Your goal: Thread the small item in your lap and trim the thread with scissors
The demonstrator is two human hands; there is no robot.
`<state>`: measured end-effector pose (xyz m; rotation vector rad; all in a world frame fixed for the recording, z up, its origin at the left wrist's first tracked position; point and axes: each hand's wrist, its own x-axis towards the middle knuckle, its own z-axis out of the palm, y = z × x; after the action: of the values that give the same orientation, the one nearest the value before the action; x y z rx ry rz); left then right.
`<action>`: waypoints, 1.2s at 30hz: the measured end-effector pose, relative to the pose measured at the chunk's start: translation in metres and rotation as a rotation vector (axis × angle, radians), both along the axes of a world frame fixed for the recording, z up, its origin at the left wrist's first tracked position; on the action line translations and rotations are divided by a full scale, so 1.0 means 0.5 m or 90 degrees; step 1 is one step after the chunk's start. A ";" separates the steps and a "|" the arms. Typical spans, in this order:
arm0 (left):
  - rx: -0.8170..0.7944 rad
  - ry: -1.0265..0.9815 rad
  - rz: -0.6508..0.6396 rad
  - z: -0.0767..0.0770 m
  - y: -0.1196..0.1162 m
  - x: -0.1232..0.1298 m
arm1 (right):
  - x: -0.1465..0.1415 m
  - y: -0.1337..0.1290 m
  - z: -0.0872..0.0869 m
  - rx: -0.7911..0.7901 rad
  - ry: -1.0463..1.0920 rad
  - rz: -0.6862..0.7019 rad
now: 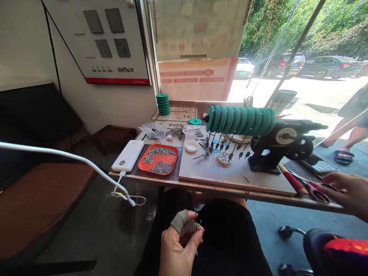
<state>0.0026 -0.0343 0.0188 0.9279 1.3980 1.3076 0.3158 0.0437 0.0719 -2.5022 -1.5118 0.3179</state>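
Scissors point(317, 190) on worktop point(230, 183) edge under open right hand point(349, 193): could get knocked off. Left hand point(179, 245) pinching thread; likely slips unwatched.

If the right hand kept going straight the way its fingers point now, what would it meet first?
The right hand points left along the table's near edge. Its fingertips already sit at the red-handled scissors, so those come first, probably; the red-handled tool lies just beyond. Depth is hard to judge.
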 end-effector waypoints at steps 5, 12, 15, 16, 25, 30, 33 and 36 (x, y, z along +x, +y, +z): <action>0.104 0.153 -0.010 0.004 0.000 -0.002 | -0.286 -0.065 -0.007 -0.233 0.575 0.286; 0.163 0.191 -0.018 0.014 0.005 -0.007 | -0.394 -0.084 -0.064 -0.239 0.828 0.213; 0.158 0.173 -0.027 0.013 0.005 -0.004 | -0.384 -0.077 -0.060 -0.245 0.847 0.205; 0.159 0.167 -0.030 0.012 0.004 -0.003 | -0.383 -0.076 -0.059 -0.244 0.855 0.205; 0.030 -0.153 0.010 0.003 0.005 0.005 | -0.395 -0.084 -0.064 -0.209 0.895 0.190; -0.003 -0.244 0.040 -0.001 0.013 0.012 | -0.402 -0.089 -0.067 -0.169 0.920 0.171; 0.025 -0.231 0.061 -0.001 0.014 0.011 | -0.406 -0.089 -0.069 -0.158 0.929 0.160; 0.052 -0.216 0.063 -0.001 0.012 0.009 | -0.408 -0.086 -0.071 -0.170 0.944 0.166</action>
<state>0.0073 -0.0285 0.0182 0.6570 1.1442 1.5259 0.1118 0.0009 0.0364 -1.3016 -1.0306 1.9104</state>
